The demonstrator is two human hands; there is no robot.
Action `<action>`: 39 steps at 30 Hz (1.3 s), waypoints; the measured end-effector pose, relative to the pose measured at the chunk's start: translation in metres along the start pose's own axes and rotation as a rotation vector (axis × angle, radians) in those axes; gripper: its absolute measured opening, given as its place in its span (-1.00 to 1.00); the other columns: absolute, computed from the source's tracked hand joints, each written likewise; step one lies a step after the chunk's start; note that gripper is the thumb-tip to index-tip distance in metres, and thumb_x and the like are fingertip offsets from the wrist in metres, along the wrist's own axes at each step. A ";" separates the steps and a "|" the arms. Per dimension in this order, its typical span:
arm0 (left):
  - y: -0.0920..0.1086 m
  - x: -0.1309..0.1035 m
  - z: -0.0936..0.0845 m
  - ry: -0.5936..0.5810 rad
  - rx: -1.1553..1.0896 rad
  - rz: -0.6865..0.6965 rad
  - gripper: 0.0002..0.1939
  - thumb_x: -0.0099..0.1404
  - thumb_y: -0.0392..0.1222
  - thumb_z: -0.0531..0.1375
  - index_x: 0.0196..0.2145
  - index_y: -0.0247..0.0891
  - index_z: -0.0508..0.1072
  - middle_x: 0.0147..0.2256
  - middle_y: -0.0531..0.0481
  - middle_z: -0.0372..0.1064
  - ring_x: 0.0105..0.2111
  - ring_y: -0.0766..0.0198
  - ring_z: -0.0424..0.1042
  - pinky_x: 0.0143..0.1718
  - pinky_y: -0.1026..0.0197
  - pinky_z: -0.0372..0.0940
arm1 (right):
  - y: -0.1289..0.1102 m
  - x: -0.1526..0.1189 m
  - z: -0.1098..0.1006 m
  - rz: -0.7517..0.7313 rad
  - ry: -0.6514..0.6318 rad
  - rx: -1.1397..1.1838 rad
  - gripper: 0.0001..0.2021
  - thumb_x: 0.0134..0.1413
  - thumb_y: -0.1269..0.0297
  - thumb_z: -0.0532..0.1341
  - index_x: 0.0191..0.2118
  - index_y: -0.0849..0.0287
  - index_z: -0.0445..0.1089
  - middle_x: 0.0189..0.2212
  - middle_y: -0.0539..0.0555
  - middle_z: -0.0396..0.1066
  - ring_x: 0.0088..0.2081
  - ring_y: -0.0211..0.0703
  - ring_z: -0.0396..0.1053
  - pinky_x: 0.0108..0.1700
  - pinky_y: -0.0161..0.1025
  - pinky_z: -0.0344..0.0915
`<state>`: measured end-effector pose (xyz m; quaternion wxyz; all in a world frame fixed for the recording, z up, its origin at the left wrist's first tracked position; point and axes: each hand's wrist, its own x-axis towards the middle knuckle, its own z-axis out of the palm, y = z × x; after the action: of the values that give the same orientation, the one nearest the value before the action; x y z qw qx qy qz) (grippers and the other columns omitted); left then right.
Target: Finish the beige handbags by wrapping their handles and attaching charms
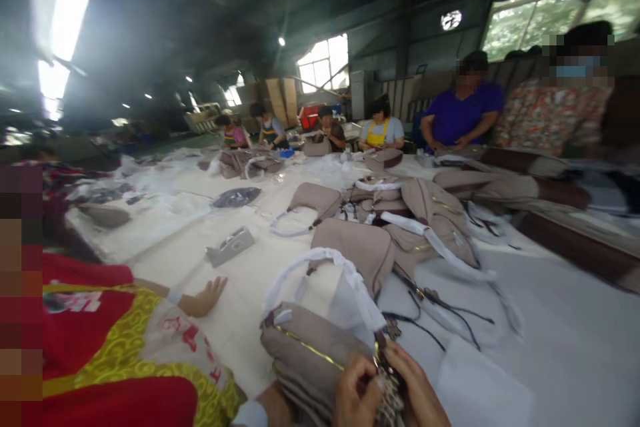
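The left hand [356, 390] and right hand [416, 383] pinch a patterned scarf [389, 392] at the taupe handbag's [313, 341] right end; bare tabletop [565, 327] lies right.

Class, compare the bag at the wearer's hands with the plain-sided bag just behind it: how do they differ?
The near bag shows a shiny gold zip; the bag behind shows none.
The left hand and right hand work at the near bag's end; neither touches the bag behind.
Both are greyish brown.
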<state>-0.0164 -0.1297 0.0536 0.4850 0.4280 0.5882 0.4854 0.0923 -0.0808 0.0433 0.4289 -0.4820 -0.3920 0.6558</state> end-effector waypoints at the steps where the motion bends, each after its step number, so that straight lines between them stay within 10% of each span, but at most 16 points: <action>1: -0.003 0.000 0.001 0.015 -0.047 0.007 -0.64 0.11 0.11 0.18 -0.49 -0.29 0.39 -0.44 0.01 0.34 -0.38 0.27 0.29 -0.29 0.22 0.24 | 0.001 0.003 -0.005 0.073 -0.054 0.073 -0.60 -0.22 -0.03 0.27 -0.28 0.16 0.48 -0.31 0.10 0.49 -0.23 -0.05 0.42 -0.15 -0.15 0.37; 12: 0.002 -0.020 0.011 0.127 -0.142 -0.088 -0.69 0.05 0.04 0.24 -0.48 -0.31 0.46 -0.36 -0.06 0.40 -0.32 0.23 0.33 -0.28 0.28 0.23 | -0.019 0.002 -0.047 0.121 -0.637 -0.028 -0.66 -0.13 0.12 0.27 -0.19 0.17 0.46 -0.31 0.03 0.47 -0.24 -0.17 0.34 -0.12 -0.21 0.23; 26: -0.005 -0.070 0.066 0.436 -0.217 -0.156 -0.77 0.05 -0.07 0.27 -0.41 -0.28 0.40 -0.39 0.01 0.43 -0.38 0.30 0.37 -0.33 0.30 0.28 | 0.019 -0.009 -0.054 -0.057 -0.394 -0.091 -0.69 -0.11 0.08 0.25 -0.27 0.18 0.49 -0.29 0.08 0.40 -0.22 -0.14 0.33 -0.11 -0.18 0.25; 39: -0.016 -0.051 0.069 0.242 -0.031 0.145 -0.70 0.09 -0.06 0.22 -0.23 -0.22 0.51 -0.05 -0.17 0.40 0.00 0.03 0.33 -0.07 0.10 0.33 | -0.001 -0.032 -0.067 -0.040 -0.215 -0.216 -0.66 -0.15 0.03 0.27 -0.32 0.21 0.48 -0.43 0.05 0.47 -0.38 -0.21 0.32 -0.33 -0.27 0.21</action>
<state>0.0591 -0.1709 0.0417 0.3807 0.4002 0.6022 0.5764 0.1624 -0.1033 0.0385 0.3432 -0.4446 -0.5132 0.6489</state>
